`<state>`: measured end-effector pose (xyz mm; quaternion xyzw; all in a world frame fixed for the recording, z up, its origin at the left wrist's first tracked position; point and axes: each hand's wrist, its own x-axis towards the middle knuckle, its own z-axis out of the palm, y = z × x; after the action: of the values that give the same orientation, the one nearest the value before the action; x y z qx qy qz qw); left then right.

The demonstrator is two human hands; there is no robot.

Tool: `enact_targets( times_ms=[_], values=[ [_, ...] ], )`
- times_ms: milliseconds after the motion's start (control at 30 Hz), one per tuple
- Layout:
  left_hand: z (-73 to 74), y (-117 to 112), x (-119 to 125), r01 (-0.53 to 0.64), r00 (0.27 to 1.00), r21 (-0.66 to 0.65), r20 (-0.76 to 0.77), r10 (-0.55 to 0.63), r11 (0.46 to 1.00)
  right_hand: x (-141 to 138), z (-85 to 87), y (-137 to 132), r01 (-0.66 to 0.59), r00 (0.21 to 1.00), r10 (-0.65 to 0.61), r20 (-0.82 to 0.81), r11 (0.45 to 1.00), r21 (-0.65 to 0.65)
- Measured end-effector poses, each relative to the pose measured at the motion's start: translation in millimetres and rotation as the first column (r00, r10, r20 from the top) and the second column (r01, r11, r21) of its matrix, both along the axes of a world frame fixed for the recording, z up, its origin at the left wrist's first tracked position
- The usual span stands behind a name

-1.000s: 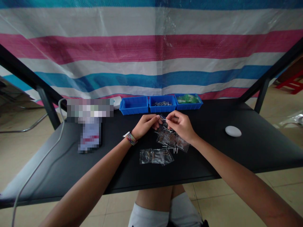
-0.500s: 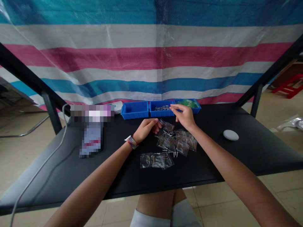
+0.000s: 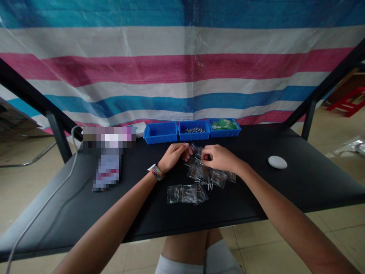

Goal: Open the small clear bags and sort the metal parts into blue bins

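My left hand (image 3: 174, 156) rests at the left edge of a pile of small clear plastic bags (image 3: 219, 178), fingers curled inward. Whatever lies within those fingers is too small to make out. Over the upper part of the pile is my right hand (image 3: 220, 157), its thumb and fingers brought together in a pinch; their tips hide what they may hold. The bags have thin brownish pieces inside, and loose silvery screw-like pieces (image 3: 210, 186) lie among them. Closer to me, a few more bags (image 3: 186, 194) lie flat in an overlapping row.
Three blue bins stand along the back: a left bin (image 3: 160, 139), a middle bin (image 3: 196, 136) with silvery metal pieces, and a right bin (image 3: 219, 133) with green contents. A white oval object (image 3: 277, 162) sits at right. A cable (image 3: 61, 185) and blurred items (image 3: 110, 161) are at left.
My right hand has come from the middle bin down toward me to the pile, beside my left hand. The left hand stays nearly in place.
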<state>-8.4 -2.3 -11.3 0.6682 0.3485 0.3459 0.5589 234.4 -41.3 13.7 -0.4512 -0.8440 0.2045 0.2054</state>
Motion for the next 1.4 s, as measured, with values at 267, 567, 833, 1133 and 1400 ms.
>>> enact_targets(
  times_ms=[267, 567, 833, 1133, 1400],
  values=[
    [2.3, -0.9, -0.6, 0.010, 1.000, -0.004, -0.003, -0.010, 1.000, -3.1, -8.5, 2.9, -0.009, 0.999, 0.009, -0.031, 1.000, 0.002],
    [-0.9, 0.5, -0.9, 0.030, 1.000, 0.018, -0.010, -0.030, 0.999, -5.8, -9.1, 5.6, -0.014, 0.993, 0.018, -0.117, 0.999, 0.029],
    [7.2, -7.3, -1.3, 0.059, 0.998, 0.100, -0.005, -0.058, 0.993, -11.8, -6.8, 6.2, 0.014, 0.926, -0.020, -0.376, 1.000, -0.019],
    [8.6, -9.3, -1.0, 0.067, 0.996, 0.173, -0.077, -0.054, 0.983, -25.2, -13.7, 8.2, 0.010, 0.890, -0.026, -0.455, 0.999, -0.037],
    [3.1, -6.5, -0.2, 0.070, 0.998, 0.105, -0.017, -0.069, 0.992, -30.3, -14.2, 8.1, 0.021, 0.913, -0.022, -0.408, 1.000, -0.006]
  ],
)
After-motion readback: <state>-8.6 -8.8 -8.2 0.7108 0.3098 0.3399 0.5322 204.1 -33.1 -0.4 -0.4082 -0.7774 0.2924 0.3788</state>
